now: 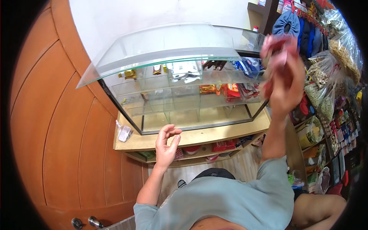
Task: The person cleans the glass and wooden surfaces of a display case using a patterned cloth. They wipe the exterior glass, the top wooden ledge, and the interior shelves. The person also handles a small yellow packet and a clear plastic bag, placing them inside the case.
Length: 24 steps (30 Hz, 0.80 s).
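Note:
My right hand point(284, 92) is raised at the right end of a glass display case point(184, 53), closed around pinkish-red packets point(281, 50). Motion smears them, so their kind and number are unclear. In front of the case, over the edge of its wooden base point(214, 134), my left hand point(166, 147) is empty, fingers loosely curled and thumb apart. Behind the glass, small packets lie in divided compartments: white sachets point(185, 71), red packs point(232, 91) and blue packs point(247, 67). The case's lower right corner is partly hidden by my right arm.
A small clear bag point(124, 132) sits at the base's left corner. An orange-brown wooden door point(57, 115) stands at left. Crowded shelves and hanging plastic bags point(324, 84) fill the right side. A bare leg point(320, 211) shows at lower right. Red packs point(224, 145) lie under the case.

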Each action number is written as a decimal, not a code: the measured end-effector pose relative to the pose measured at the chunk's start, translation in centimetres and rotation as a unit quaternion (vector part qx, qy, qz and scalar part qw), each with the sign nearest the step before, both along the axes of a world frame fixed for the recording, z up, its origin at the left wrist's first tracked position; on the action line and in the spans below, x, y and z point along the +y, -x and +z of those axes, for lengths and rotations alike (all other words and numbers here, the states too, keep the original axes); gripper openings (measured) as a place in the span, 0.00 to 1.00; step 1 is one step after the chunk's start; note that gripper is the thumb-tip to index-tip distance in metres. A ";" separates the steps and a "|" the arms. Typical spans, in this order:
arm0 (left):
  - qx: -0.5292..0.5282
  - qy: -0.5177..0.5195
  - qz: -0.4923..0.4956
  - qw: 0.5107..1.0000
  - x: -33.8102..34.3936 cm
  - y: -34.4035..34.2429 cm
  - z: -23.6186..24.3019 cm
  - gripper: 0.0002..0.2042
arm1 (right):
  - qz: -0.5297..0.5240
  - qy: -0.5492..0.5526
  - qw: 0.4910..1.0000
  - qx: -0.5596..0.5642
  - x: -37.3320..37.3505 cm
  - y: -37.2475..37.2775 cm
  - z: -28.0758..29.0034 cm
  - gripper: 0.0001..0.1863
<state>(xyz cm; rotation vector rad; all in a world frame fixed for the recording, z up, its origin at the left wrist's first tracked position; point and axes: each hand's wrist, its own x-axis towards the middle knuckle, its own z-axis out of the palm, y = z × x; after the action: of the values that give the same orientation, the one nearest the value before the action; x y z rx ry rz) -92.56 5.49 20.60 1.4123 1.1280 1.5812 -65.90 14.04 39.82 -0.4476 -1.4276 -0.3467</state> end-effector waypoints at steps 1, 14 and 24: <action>-0.014 0.002 0.011 1.000 0.9 -1.2 -0.9 0.14 | 0.031 0.040 0.999 0.002 1.8 -1.0 2.4 0.16; 0.109 0.018 -0.035 0.993 5.5 -10.8 -4.9 0.07 | -0.019 0.359 0.832 -0.422 23.3 -12.6 5.0 0.19; 0.046 0.107 0.025 0.993 3.3 -8.9 -6.6 0.07 | -0.126 0.541 0.666 -0.498 30.7 -7.7 7.3 0.15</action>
<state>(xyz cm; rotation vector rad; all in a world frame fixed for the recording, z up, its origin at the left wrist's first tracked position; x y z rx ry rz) -83.63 8.79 13.95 1.3341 1.3533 1.3933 -58.20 44.74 47.10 -1.6279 -2.6151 0.1639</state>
